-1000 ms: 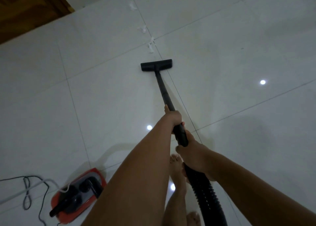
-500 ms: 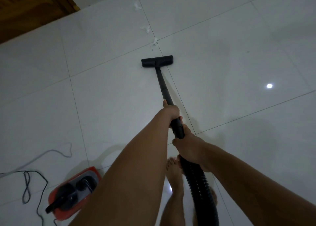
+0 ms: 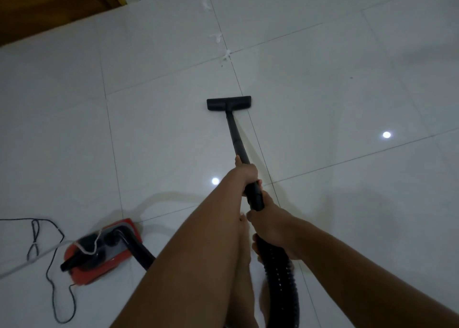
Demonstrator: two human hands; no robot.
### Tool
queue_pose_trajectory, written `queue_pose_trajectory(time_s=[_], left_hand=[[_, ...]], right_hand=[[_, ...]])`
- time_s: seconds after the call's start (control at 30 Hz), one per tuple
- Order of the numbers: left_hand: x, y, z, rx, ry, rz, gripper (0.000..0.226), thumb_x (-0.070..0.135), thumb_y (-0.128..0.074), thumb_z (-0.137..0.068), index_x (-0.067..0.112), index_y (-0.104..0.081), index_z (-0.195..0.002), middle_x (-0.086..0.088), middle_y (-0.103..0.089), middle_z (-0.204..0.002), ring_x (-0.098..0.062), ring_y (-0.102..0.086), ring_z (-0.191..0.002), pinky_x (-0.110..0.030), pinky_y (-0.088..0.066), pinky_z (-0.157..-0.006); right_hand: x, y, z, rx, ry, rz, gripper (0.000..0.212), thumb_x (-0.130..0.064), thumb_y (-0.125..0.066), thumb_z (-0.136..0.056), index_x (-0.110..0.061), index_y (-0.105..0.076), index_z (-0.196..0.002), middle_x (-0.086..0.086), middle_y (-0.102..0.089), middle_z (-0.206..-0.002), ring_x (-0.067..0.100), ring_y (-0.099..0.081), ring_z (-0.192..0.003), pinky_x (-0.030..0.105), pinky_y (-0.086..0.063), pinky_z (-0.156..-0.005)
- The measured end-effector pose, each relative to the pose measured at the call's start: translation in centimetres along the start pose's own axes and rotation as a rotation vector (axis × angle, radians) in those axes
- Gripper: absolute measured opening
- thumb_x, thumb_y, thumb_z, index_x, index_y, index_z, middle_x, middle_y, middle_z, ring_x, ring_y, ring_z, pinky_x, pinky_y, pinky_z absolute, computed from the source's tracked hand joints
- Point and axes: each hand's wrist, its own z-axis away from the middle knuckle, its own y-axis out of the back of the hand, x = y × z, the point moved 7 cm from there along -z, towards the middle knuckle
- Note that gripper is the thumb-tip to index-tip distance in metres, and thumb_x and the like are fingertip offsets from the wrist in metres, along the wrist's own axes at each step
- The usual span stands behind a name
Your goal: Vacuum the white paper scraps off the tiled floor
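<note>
A black floor nozzle (image 3: 229,103) lies flat on the white tiled floor (image 3: 323,92), joined to a black wand (image 3: 237,139). My left hand (image 3: 244,172) grips the wand higher up. My right hand (image 3: 270,224) grips its lower end, where the ribbed black hose (image 3: 282,280) begins. White paper scraps (image 3: 226,55) lie on a tile joint beyond the nozzle, with a second scrap (image 3: 216,37) and a third scrap (image 3: 206,4) farther away.
The red and black vacuum body (image 3: 99,252) sits on the floor at lower left, with a black cord (image 3: 53,273) looping beside it. A wooden door (image 3: 49,7) fills the top left corner. My bare feet (image 3: 244,253) stand under my arms.
The nozzle has been pulled back toward me, widening the gap to the nearest scraps. Some of the nearest scraps are gone from the floor. The vacuum body and cord have shifted slightly.
</note>
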Motion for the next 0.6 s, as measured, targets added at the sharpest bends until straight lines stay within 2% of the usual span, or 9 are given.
queue_pose_trajectory(time_s=[0.13,0.33,0.47,0.6], left_hand=[[-1.1,-0.2,-0.2,0.016,-0.023,0.005,0.069,0.029,-0.037,-0.110,0.051,0.007,-0.159,-0.010,-0.057,-0.080,-0.013,-0.054,-0.059,-0.028,-0.052,-0.053],[-1.8,-0.5,-1.3,0.021,-0.052,0.008,0.067,0.032,-0.035,-0.111,0.051,0.008,-0.158,-0.009,-0.056,-0.080,-0.013,-0.053,-0.060,-0.029,-0.054,-0.061],[-0.9,-0.2,-2.1,0.017,-0.070,0.028,0.067,0.030,-0.035,-0.111,0.051,0.007,-0.159,-0.009,-0.056,-0.085,-0.013,-0.053,-0.063,-0.030,-0.055,-0.064],[1.4,1.0,-3.1,0.015,-0.071,0.033,0.068,0.030,-0.036,-0.111,0.051,0.006,-0.159,-0.009,-0.055,-0.083,-0.013,-0.053,-0.062,-0.029,-0.055,-0.062]], right_hand=[[1.1,-0.3,-0.2,0.008,-0.007,0.019,0.067,-0.014,-0.047,-0.106,-0.045,-0.016,-0.156,0.016,-0.055,-0.089,0.019,-0.056,-0.060,0.027,-0.049,-0.043],[1.8,-0.5,-1.1,0.025,0.045,0.071,0.068,-0.021,-0.045,-0.107,-0.046,-0.008,-0.159,0.021,-0.062,-0.103,0.020,-0.058,-0.064,0.022,-0.048,-0.040],[1.1,-0.3,-1.6,0.032,0.035,0.025,0.065,-0.022,-0.044,-0.107,-0.049,-0.011,-0.156,0.017,-0.056,-0.091,0.019,-0.054,-0.060,0.021,-0.046,-0.038],[-1.6,-0.3,-2.6,0.046,0.055,0.018,0.065,-0.024,-0.042,-0.109,-0.048,-0.008,-0.158,0.017,-0.056,-0.090,0.019,-0.054,-0.060,0.019,-0.045,-0.036]])
